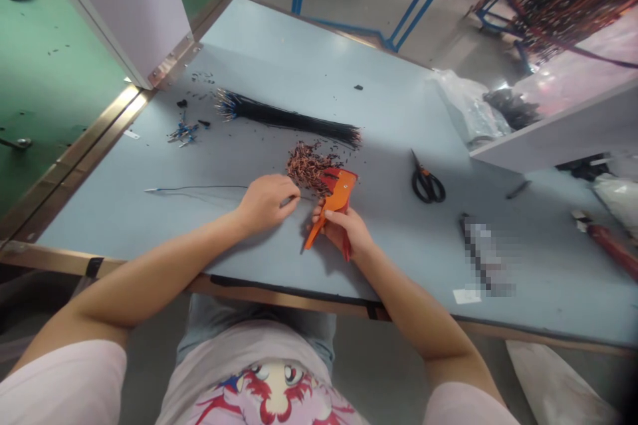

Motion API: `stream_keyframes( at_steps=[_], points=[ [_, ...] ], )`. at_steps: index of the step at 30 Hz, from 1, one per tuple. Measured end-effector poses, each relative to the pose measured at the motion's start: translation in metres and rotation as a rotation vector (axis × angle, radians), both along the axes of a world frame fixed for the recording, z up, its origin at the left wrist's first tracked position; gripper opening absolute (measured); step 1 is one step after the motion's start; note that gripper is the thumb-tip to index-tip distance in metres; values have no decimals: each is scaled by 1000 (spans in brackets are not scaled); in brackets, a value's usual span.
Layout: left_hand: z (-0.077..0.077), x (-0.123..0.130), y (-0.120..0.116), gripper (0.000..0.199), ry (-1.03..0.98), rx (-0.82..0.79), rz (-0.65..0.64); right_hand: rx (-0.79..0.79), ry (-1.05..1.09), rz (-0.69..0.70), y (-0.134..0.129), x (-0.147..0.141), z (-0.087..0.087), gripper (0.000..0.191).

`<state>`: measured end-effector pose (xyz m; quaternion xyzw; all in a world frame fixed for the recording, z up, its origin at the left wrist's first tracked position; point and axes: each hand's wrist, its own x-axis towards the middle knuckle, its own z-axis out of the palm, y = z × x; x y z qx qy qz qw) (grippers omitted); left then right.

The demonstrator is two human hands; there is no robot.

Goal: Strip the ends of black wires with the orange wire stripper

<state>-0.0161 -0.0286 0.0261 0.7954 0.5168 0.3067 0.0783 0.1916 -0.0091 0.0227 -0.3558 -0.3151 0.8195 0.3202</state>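
Observation:
Between its thumb and fingers, my left hand [269, 202] pinches a thin black wire [204, 186]. The wire runs left to a blue and silver terminal [154, 190], and its other end points at the tool in my other hand. Wrapped round the handles of an orange and red wire stripper [341, 191] is my right hand [343, 229]. Just beyond the stripper's head lies a pile of copper-coloured scraps [309, 165]. Farther back rests a bundle of black wires [294, 121] with blue terminals at its left end and bare copper ends at its right.
Black-handled scissors [427, 184] lie right of the stripper. Several loose blue terminals [184, 131] are at the left. A blurred dark item [483, 255] and a white label [467, 296] sit at the right. Plastic bags [466, 103] stand behind a pale panel [553, 126].

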Motion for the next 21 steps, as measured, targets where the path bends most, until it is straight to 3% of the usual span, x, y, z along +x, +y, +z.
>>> stream_keyframes(
  at_steps=[3,7,21],
  points=[
    [1,-11,7,14,-101,84,122,31,-4,113,-3,2,3,26],
    [5,-17,10,12,-160,168,166,37,-15,240,-7,5,6,27],
    [2,-14,9,11,-25,124,147,84,14,279,-8,6,3,27]
  ],
)
